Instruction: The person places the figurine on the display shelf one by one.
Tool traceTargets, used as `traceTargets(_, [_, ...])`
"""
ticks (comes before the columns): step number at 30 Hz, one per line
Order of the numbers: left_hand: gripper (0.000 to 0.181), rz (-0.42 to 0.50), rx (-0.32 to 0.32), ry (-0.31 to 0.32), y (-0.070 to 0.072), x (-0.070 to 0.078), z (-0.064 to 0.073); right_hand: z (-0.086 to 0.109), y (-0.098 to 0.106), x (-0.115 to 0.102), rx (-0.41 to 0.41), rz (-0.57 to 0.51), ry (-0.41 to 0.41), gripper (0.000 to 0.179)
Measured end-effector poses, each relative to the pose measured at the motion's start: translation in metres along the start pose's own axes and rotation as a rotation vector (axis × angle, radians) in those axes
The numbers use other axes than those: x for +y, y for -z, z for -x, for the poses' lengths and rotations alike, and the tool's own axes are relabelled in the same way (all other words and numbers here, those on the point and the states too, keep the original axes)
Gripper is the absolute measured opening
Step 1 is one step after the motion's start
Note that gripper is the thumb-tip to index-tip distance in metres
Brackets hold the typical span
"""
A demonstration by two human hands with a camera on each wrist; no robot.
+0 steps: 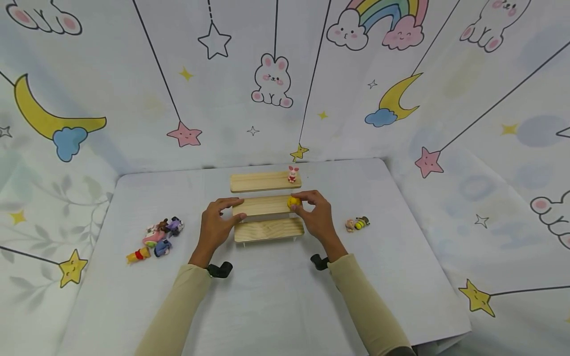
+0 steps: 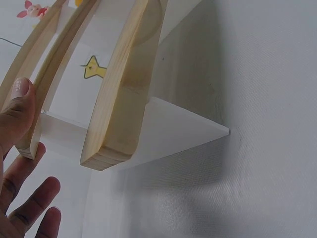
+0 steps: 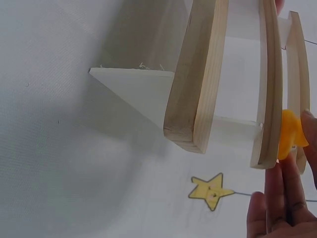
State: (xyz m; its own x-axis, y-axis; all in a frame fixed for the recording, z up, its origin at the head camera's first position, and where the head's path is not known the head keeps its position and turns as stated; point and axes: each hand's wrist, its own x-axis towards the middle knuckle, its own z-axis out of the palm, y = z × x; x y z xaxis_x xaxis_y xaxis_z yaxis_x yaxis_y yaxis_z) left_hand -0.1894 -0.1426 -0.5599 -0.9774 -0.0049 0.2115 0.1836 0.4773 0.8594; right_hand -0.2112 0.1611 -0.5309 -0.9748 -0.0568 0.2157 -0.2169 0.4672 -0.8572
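Note:
A three-tier wooden shelf (image 1: 260, 206) on white supports stands at the middle of the table. My left hand (image 1: 216, 223) grips the left end of its middle board, thumb on one face and fingers about the end, as the left wrist view shows. At that board's right end my right hand (image 1: 317, 217) pinches a small yellow figurine (image 3: 288, 135) between thumb and fingers. The figurine is against the board; its front is partly hidden by the fingers. On the top board's right end stands a pink-and-red piglet figurine (image 1: 292, 174).
Several small figurines (image 1: 153, 237) lie in a group on the left of the white-covered table (image 1: 267, 306), among them a yellow bear in red (image 1: 139, 255). To the right lie a bee figurine (image 1: 361, 223) and a small brownish-pink one (image 1: 350, 225). A patterned cloth wall (image 1: 231, 99) rises behind.

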Motion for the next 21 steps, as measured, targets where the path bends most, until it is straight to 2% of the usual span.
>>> traceTargets(13, [0.047, -0.008, -0.006, 0.005, 0.0, 0.0, 0.0, 0.002, 0.003, -0.003, 0.035, 0.044, 0.029, 0.038])
traceTargets(21, [0.048, -0.014, -0.003, 0.004, 0.0, 0.0, -0.001, 0.007, 0.012, 0.003, 0.086, 0.056, -0.001, 0.041])
